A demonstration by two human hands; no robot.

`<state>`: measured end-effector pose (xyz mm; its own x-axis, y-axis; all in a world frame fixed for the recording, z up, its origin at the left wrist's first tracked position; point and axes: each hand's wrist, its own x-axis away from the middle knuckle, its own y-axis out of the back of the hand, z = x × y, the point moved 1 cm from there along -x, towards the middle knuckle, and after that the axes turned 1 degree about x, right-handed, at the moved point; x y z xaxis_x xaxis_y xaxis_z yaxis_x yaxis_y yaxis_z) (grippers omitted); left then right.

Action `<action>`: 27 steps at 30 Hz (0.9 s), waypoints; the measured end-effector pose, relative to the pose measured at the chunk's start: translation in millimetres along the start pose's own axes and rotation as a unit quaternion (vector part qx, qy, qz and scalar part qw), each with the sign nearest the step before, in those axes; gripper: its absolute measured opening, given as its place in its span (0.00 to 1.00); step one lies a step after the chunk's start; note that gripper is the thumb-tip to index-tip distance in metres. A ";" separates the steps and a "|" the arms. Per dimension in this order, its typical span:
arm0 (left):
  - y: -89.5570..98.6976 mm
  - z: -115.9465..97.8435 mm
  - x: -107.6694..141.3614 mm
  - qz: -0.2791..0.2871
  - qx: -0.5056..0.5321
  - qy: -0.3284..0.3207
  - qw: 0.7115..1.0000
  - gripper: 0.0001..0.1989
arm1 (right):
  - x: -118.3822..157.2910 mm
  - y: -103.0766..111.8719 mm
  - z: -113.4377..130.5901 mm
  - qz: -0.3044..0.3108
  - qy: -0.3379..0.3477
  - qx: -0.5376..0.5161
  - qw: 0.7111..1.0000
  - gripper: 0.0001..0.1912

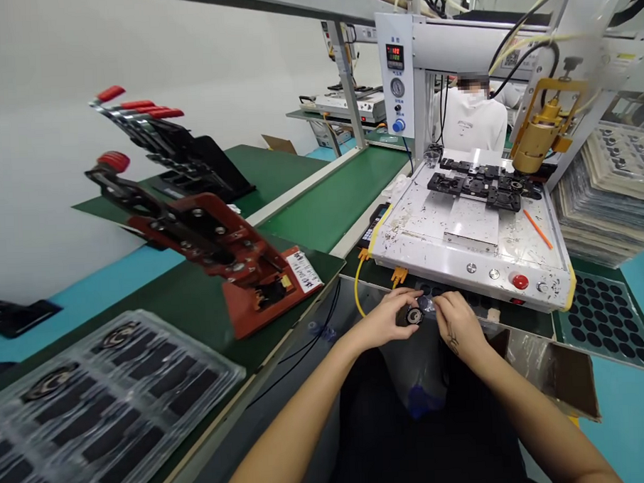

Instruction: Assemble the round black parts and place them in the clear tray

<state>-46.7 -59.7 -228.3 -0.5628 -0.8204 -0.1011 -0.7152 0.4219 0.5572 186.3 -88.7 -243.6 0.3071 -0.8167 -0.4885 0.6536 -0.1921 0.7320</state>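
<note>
My left hand (385, 323) is closed around a small round black part (413, 315), which has a pale ring on its face, held between thumb and fingers. Just right of it, my right hand (462, 328) has thumb and fingertips pinched together at the edge of a small clear film (426, 304). The film lies between the two hands, close to the black part; whether they touch I cannot tell. Both hands are above my lap, in front of the white press machine (434, 254). Below them hangs a translucent plastic bag (416, 373).
On the machine bed sit black fixtures (477, 185) and an orange stick (538, 229), under a brass heating head (534, 143). To the left stand a red toggle clamp press (248, 266) and a clear tray (120, 400). A sheet of black discs (606, 318) lies right. A person (474, 121) sits behind.
</note>
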 end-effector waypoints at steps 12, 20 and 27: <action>-2.4 3.3 1.1 0.045 0.009 -0.020 0.999 0.14 | -4.9 -36.2 -18.4 0.011 0.044 0.072 0.996 0.15; 5.3 2.8 -2.1 0.090 -0.004 -0.032 0.995 0.15 | 9.3 -39.5 -28.8 0.025 0.144 0.040 0.988 0.16; 0.8 4.8 0.5 0.076 0.010 -0.020 0.997 0.14 | 48.4 -22.6 -9.5 -0.013 0.154 0.027 0.988 0.10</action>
<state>-49.5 -58.0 -231.9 -0.6815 -0.7301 -0.0504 -0.6280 0.5481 0.5524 193.0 -118.7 -288.4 0.4913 -0.6086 -0.6231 0.6289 -0.2471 0.7372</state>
